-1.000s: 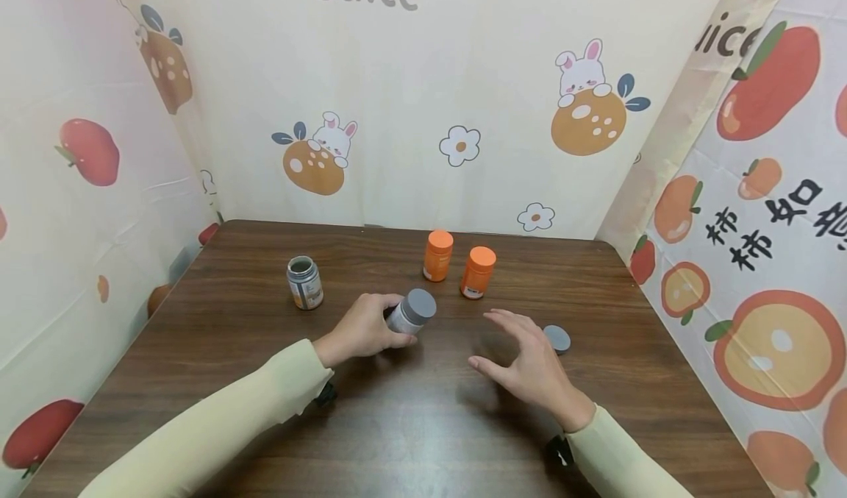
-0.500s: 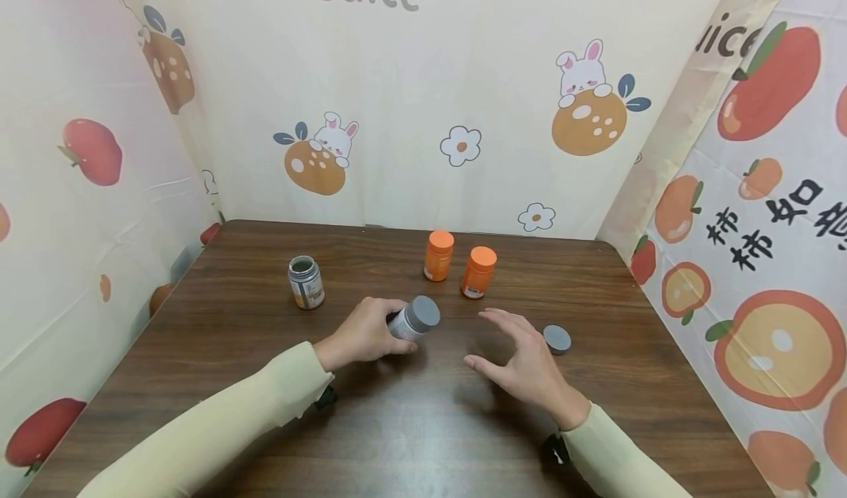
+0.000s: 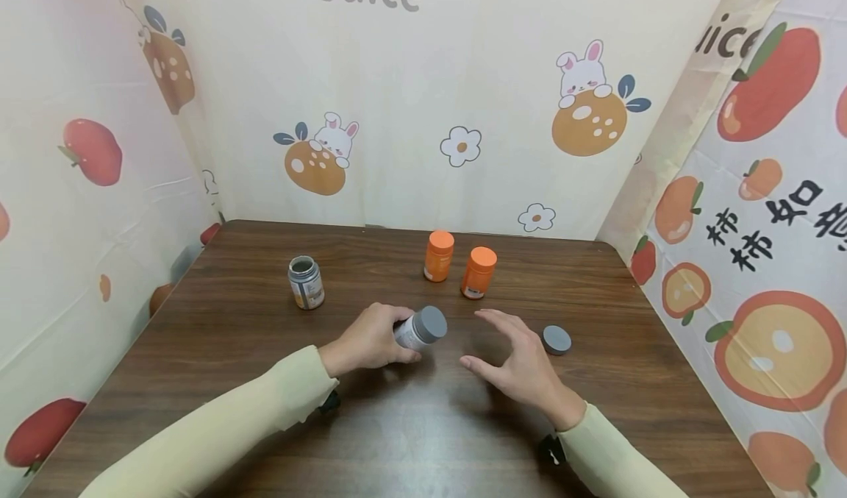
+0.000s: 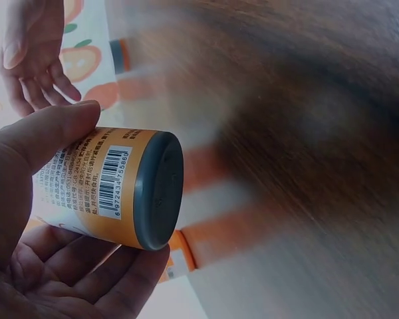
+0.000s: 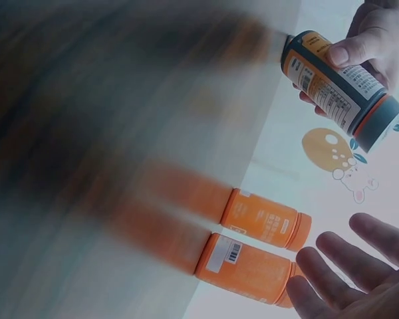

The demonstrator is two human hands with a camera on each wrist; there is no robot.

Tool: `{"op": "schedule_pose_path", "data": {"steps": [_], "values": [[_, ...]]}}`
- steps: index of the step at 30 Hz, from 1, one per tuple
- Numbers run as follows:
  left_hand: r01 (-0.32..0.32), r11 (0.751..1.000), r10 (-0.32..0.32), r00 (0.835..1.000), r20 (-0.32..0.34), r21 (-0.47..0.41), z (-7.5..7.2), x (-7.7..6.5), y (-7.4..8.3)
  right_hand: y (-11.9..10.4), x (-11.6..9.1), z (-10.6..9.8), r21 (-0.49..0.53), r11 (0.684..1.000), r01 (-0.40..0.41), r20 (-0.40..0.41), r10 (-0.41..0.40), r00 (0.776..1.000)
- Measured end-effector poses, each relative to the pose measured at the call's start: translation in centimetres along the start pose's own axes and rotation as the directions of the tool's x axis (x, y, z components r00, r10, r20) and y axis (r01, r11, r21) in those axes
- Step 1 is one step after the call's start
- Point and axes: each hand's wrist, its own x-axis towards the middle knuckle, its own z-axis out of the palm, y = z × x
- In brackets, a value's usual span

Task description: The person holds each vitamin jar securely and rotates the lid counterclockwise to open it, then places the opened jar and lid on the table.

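My left hand (image 3: 373,340) grips a grey capped bottle (image 3: 420,328) around its body, tilted with the grey cap toward the right hand. In the left wrist view the bottle's dark base and a barcode label (image 4: 113,183) show, and the base is off the table. My right hand (image 3: 523,362) hovers to the right of the bottle, thumb and fingers spread, holding nothing. Just beyond that hand, a loose grey cap (image 3: 556,340) lies on the table. Toward the left stands an uncapped grey bottle (image 3: 306,283), its mouth facing up.
Two orange bottles with orange lids stand at the back of the dark wooden table (image 3: 218,307): a farther one (image 3: 439,255) and a nearer one (image 3: 479,272) to its right. Printed curtains (image 3: 397,79) enclose the table's back and sides.
The left hand has moved slightly right and nearer with the bottle, tilting it further toward the right hand. My right hand has drifted a little left, showing more of the loose cap.
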Motion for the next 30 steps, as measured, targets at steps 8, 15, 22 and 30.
{"op": "schedule_pose_path", "data": {"steps": [8,15,22,30], "values": [[-0.009,1.0,0.008,1.0,0.027,0.022,0.2,0.0,0.7,-0.2,0.2,0.2,0.018,1.0,0.017,-0.012,-0.017,1.0],[-0.021,0.999,0.019,0.999,0.043,0.033,0.5,0.1,1.1,-0.4,0.1,0.4,0.042,0.999,0.007,0.004,-0.007,1.0],[-0.015,0.999,0.013,0.998,0.055,0.034,0.7,0.2,1.3,-0.4,0.2,0.8,0.069,0.997,-0.02,0.031,0.018,0.999],[-0.01,0.999,0.007,0.997,0.08,0.041,0.9,0.3,1.5,-0.7,0.4,1.2,0.082,0.996,-0.021,0.029,0.019,0.999]]}}
